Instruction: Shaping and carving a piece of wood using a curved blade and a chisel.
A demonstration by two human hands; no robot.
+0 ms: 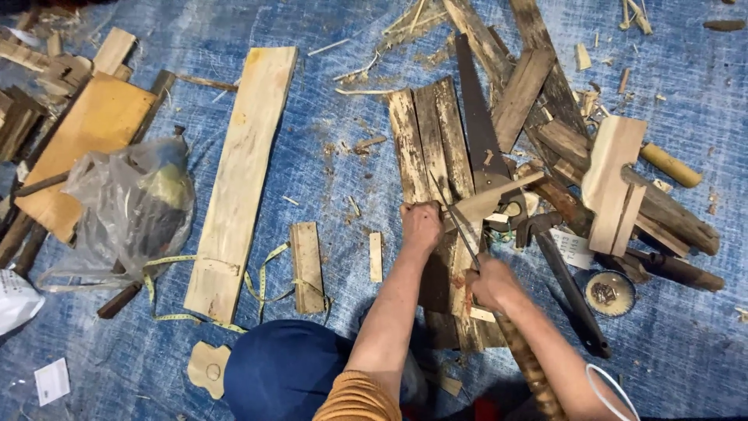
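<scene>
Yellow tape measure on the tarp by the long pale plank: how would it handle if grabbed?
The tape measure is probably floppy: it lies in loose curves around the short board. Likely light, being a thin ribbon. It seems to pass under the long plank, so a pull may snag there or drag on the blue tarp.

Pale wooden piece (477, 204): light, angular offcut, centre frame, lying across weathered grey planks (432, 148), left end gripped. Thin blade (460, 226): slender dark metal strip, tilted diagonally, crossing piece's lower edge, lower end held just right of centre.
</scene>
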